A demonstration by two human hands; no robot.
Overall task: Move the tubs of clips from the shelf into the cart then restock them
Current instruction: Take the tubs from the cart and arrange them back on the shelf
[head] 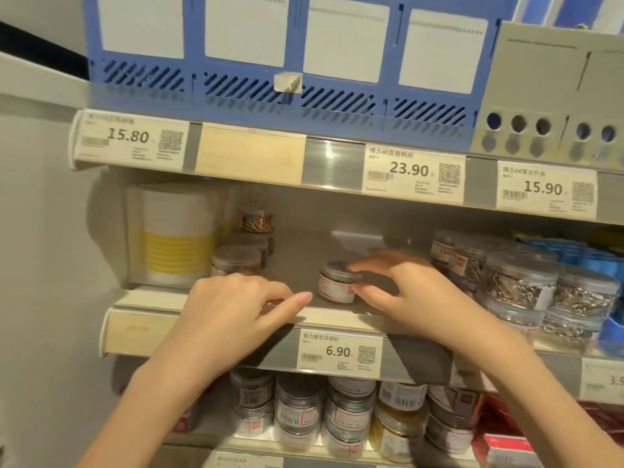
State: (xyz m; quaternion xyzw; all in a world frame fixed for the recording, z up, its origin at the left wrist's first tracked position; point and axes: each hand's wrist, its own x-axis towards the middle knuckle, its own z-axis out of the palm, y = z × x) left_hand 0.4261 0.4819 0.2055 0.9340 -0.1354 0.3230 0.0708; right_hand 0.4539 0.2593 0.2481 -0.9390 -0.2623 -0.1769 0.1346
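My right hand [401,285] pinched the clip tub [337,282], upright, mid-shelf [337,317]. My left hand [236,305], holding nothing, fingers loosely curled on the shelf lip, sat at its 8 o'clock.

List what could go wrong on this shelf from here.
The right hand pinches the small clear tub with a white label only at its side near the shelf's front edge; it might slip and fall. Its wrist is close to the stacked clear tubs of silver clips and may knock them.
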